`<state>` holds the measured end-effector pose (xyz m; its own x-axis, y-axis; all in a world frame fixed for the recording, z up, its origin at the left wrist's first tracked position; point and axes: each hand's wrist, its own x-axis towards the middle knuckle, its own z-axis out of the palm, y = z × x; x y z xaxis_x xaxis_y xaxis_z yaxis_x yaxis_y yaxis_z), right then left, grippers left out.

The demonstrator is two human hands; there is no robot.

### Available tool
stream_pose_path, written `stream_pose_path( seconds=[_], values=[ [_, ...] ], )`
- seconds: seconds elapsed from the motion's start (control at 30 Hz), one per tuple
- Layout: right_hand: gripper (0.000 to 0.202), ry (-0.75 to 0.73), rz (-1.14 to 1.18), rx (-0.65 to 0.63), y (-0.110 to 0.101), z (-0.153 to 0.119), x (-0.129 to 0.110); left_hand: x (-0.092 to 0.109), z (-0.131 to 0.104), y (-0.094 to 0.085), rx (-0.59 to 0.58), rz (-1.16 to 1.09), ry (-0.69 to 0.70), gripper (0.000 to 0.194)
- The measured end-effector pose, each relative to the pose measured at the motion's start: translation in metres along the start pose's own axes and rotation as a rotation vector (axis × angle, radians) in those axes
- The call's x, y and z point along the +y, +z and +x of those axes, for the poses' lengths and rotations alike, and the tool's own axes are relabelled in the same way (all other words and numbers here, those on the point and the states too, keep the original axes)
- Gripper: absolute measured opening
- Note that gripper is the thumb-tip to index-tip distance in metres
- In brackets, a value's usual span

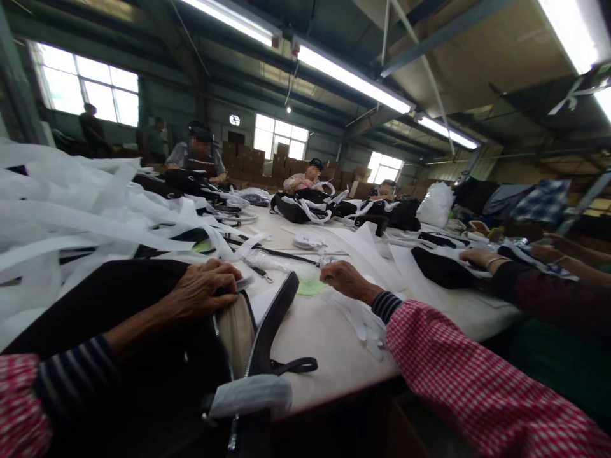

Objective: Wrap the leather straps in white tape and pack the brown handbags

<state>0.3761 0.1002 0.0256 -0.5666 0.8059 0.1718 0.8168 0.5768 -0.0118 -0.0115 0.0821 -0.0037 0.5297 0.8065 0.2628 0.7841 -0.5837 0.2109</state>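
Resting at the near edge of the table, a black soft-sided bag with silver zip teeth lies before the person, its mouth parted so that its beige fabric lining shows. A puffy white wrapping covers part of the bag near the zip's lower end, probably to guard it from scratches. A slim black loop sticks out over the pale tabletop.

The left hand has its fingers curled over the bag's upper rim, gripping it, seemingly to steady the bag and hold the mouth apart. The right hand reaches past the bag, fingers bent inward beside a small clear plastic piece; whether they pinch anything, I cannot tell. Just below that hand lies a pale green sheet, with thin white strips nearby.

Farther in, a black strap with a metal clasp lies within easy reach. On the left, long white ribbon-like strips are heaped loosely. To the right, a co-worker's hand touches another black item.

Across the table, more black bags are piled before seated co-workers, with brown cardboard boxes stacked behind.
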Motion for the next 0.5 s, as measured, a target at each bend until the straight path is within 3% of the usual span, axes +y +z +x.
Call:
stream_pose_path(
  seconds=[0.13, 0.23, 0.37, 0.5],
  values=[
    [0.02, 0.127, 0.32, -0.033, -0.028, -0.037, 0.007, 0.001, 0.0, -0.001, 0.001, -0.008, -0.007, 0.024],
    [0.018, 0.26, 0.581, -0.095, -0.031, -0.066, 0.013, 0.0, 0.001, -0.001, -0.003, -0.013, -0.002, 0.025],
    [0.02, 0.211, 0.552, -0.185, -0.02, -0.085, 0.02, -0.003, 0.001, 0.002, 0.022, -0.014, 0.002, 0.025],
    [0.034, 0.29, 0.484, -0.179, -0.022, -0.075, 0.023, -0.004, 0.001, 0.003, 0.016, -0.019, 0.007, 0.028]
  ],
)
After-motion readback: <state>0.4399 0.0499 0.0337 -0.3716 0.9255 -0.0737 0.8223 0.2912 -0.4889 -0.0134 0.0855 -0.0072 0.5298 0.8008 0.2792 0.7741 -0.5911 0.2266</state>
